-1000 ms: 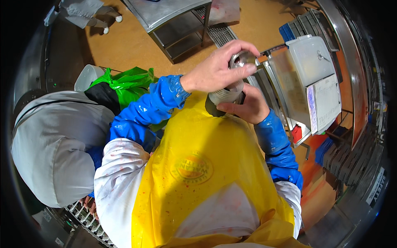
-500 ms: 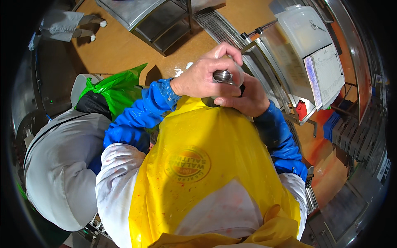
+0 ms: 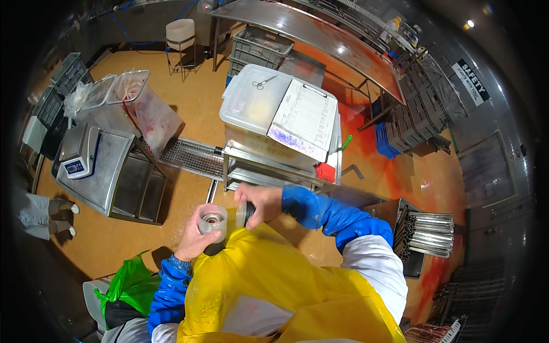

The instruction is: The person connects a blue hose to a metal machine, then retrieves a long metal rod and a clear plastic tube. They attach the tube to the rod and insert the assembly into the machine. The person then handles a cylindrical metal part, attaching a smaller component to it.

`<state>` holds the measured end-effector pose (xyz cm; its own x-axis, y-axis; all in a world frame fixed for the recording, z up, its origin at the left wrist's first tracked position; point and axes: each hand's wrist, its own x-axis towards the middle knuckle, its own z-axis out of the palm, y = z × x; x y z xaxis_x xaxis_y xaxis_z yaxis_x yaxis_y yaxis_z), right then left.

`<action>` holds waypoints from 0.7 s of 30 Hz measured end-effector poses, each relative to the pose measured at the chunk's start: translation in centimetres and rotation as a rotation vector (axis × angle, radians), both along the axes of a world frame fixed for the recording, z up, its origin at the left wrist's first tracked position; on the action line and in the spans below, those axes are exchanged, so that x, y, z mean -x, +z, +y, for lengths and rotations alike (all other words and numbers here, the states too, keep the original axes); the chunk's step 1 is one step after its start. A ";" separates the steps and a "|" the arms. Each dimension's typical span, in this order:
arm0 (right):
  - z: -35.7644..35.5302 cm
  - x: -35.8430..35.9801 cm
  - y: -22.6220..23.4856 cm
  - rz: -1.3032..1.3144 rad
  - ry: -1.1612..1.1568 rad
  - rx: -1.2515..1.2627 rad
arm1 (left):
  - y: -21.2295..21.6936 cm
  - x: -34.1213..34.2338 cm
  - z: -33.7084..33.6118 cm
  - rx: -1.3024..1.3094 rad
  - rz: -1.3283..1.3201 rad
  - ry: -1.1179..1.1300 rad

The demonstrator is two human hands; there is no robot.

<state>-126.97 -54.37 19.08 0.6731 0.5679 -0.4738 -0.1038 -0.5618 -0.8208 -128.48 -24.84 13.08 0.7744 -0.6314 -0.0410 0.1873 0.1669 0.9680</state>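
Since the earlier frames, the two hands have been drawn apart: they were pressed together on one metal piece at chest height, and now each is closed on its own part. Much more of the room is also brought into view than before. A round, pale translucent cap [image 3: 213,220] with a dark metal centre is gripped from below by the left hand [image 3: 197,240], its open face turned upward. A short dark cylinder [image 3: 245,214] is clasped by the right hand [image 3: 260,201], the fingers wrapped over it so that only its end is seen. Both parts are held just above the upper edge of the yellow apron [image 3: 269,286], near each other but not touching. Blue sleeves [image 3: 326,212] are worn over both forearms.

Beyond the hands, a steel trolley [image 3: 269,171] is seen, and on it a white lidded tub [image 3: 251,106] on which a pair of scissors [image 3: 263,83] and a clipboard with a printed sheet [image 3: 303,120] are laid. To the left, a weighing scale [image 3: 77,154] is set on a steel table [image 3: 108,177]. A green bag [image 3: 128,286] lies at the lower left, and a bundle of metal tubes [image 3: 429,231] is stacked at the right. An orange-tan floor [image 3: 189,103] is spread under it all.
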 end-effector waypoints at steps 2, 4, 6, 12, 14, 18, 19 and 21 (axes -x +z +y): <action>-0.2 -1.9 5.0 -0.195 0.101 -0.059 | 0.1 -0.5 -0.2 -0.044 -0.005 -0.053; 0.3 -2.2 5.7 -0.578 0.231 -0.188 | 1.7 -0.9 -1.2 -0.087 -0.040 -0.164; 0.9 -1.7 6.6 -0.579 0.339 -0.123 | 3.5 -1.5 -2.3 -0.092 -0.081 -0.270; 2.9 -2.1 8.6 -0.469 0.375 0.061 | 3.1 -2.3 -1.9 -0.192 -0.131 -0.322; 3.3 -1.9 8.5 -0.274 0.266 0.174 | 3.8 -2.3 -1.6 -0.209 -0.189 -0.329; 3.4 -1.0 6.9 0.249 -0.017 0.168 | 4.3 -3.1 -1.4 -0.326 -0.327 -0.448; 3.2 -0.6 6.8 0.235 -0.027 0.182 | 4.3 -3.4 -1.7 -0.380 -0.359 -0.498; 1.8 0.7 5.0 -0.153 0.051 -0.031 | 4.8 -3.4 -2.6 -0.508 -0.324 -0.530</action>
